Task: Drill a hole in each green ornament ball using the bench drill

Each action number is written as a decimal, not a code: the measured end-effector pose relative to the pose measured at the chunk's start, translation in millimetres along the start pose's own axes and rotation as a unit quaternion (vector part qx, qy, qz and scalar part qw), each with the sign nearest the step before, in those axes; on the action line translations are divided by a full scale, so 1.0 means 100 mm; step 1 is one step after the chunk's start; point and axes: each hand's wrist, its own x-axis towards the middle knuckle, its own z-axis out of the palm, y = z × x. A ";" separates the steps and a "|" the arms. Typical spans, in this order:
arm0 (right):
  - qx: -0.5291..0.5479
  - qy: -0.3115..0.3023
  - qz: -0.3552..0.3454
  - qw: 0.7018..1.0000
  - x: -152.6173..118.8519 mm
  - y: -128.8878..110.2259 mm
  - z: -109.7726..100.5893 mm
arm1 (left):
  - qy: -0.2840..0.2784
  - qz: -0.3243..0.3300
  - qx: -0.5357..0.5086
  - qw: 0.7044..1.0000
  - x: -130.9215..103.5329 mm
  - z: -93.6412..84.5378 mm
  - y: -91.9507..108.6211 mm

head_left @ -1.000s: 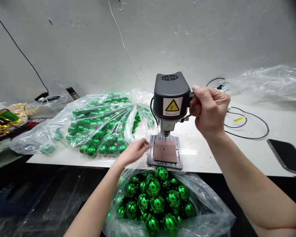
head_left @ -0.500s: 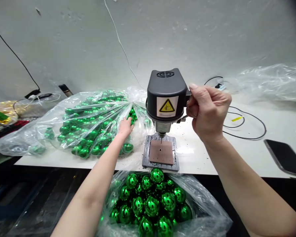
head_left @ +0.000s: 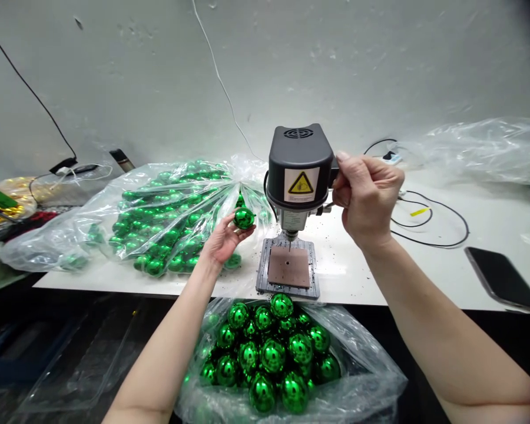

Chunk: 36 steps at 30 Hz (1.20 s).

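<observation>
A shiny green bauble (head_left: pixel 244 218) is held in the fingers of my left hand (head_left: pixel 224 240), just outside the mouth of a large clear plastic bag (head_left: pixel 88 206) full of green baubles. My right hand (head_left: pixel 371 197) is closed around the handle at the side of a small black bench drill press (head_left: pixel 299 168). Below its bit, a brown square plate (head_left: pixel 288 268) with a hole lies on the slotted metal base (head_left: pixel 261 282). In front of the table edge, an open plastic bag (head_left: pixel 362 359) holds more green baubles (head_left: pixel 272 355).
On the white table (head_left: pixel 344 277) a dark phone (head_left: pixel 503 278) lies at the right, beside a looped black cable (head_left: pixel 461 238) with a yellow tag. Another clear bag (head_left: pixel 490 150) stands at the back right. Gold items (head_left: pixel 17 200) lie at the far left.
My left hand has come out of the bag's mouth, turned palm up, with a green bauble in its fingers. My right hand stays on the drill press handle.
</observation>
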 end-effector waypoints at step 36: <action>-0.043 -0.039 0.074 0.996 0.30 0.09 0.03 | -0.053 0.166 0.435 0.884 -0.22 0.26 -1.14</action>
